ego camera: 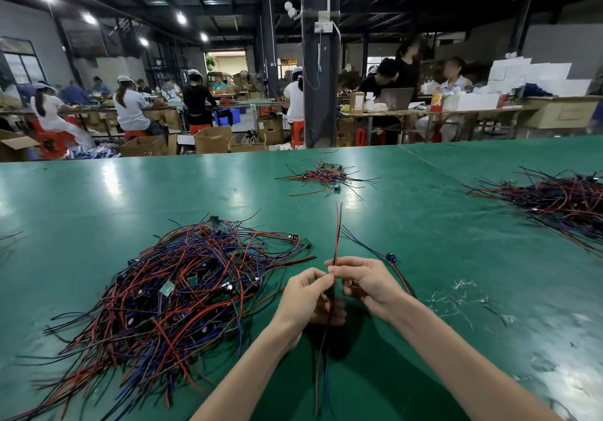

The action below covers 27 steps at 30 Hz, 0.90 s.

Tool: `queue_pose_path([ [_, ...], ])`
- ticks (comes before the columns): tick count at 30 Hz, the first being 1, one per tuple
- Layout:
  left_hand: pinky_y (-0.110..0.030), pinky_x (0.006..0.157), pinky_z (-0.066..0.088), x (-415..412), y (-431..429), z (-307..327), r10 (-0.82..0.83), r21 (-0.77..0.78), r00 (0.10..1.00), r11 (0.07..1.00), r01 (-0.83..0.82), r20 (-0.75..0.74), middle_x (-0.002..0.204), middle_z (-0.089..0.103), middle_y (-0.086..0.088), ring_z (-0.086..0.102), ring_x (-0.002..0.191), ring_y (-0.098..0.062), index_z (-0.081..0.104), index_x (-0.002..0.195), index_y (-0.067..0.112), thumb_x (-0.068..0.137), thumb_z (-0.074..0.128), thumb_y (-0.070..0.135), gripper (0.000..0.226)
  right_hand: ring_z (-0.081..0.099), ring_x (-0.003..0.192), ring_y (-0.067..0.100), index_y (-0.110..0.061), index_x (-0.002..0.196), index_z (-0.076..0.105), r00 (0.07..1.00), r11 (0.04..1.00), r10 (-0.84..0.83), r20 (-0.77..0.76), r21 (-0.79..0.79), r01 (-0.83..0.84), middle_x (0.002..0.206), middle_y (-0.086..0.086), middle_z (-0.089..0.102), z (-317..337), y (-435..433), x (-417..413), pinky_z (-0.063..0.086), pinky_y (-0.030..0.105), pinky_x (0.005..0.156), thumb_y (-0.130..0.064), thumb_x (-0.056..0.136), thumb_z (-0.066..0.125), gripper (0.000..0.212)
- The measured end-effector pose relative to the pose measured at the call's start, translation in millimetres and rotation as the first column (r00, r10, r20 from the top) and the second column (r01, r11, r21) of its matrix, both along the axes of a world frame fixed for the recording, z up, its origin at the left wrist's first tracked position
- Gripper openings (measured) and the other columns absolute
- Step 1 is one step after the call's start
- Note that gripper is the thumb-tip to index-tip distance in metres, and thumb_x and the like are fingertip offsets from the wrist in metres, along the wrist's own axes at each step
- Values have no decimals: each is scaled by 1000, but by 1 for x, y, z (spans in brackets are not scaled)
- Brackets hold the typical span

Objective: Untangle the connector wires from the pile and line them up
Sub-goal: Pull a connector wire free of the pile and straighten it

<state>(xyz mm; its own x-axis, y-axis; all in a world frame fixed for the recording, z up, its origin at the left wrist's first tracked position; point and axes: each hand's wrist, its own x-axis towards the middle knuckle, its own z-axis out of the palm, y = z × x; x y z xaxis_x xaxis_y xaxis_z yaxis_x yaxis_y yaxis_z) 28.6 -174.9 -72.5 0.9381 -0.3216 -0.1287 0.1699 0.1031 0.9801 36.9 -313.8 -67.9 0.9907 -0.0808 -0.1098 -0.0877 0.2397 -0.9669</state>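
A big tangled pile of red, black and blue connector wires (182, 286) with small circuit boards lies on the green table (98, 198), left of my hands. My left hand (306, 296) and my right hand (365, 280) meet above the table, both pinching one red-and-black wire pair (336, 234) that stands upright above the fingers and hangs down below them. One separate wire with a small blue connector (391, 257) lies just behind my right hand.
A small wire heap (326, 175) lies farther back in the middle. A large wire pile (554, 198) sits at the right edge. Bits of wire scrap (463, 300) are scattered at the right. Beyond the table's far edge, people work at benches among cardboard boxes.
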Motion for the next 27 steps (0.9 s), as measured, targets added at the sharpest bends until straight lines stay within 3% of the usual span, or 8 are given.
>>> queue_pose_path([
  [4,-33,47,55,-2,-3,1,10,24,1000,1000,-11,26,58,62,-18,61,46,-25,58,78,8,93,56,13,16,39,40,5,-5,83,72,1000,1000,-19,3,11,19,51,1,56,1,-1,1,38,16,39,13,72,69,21],
  [8,-33,50,56,-3,-2,3,20,-15,1000,1000,-20,5,63,66,-13,64,51,-24,57,77,8,93,55,11,16,39,39,6,-2,76,70,1000,1000,-8,-5,9,8,53,4,57,3,0,1,37,17,38,11,72,70,13],
  [15,-34,56,57,3,3,5,34,-32,999,999,-34,-3,68,64,-9,58,53,-14,70,67,8,87,66,15,22,38,39,5,-2,76,69,996,998,55,-70,15,-54,55,3,58,4,1,1,35,16,37,4,76,71,6],
  [19,-28,53,55,4,3,4,46,-12,999,999,-46,-3,72,59,-15,51,48,-12,71,65,6,86,67,8,21,37,36,5,4,83,68,995,999,21,-99,48,-16,59,8,58,2,-1,4,35,17,36,5,75,71,9],
  [27,-30,56,57,4,1,4,-38,26,999,999,38,-7,60,64,-7,59,52,-13,65,51,10,83,65,1,33,36,34,6,1,70,65,989,989,-144,-22,8,145,48,5,60,1,-10,15,32,16,35,7,75,71,10],
])
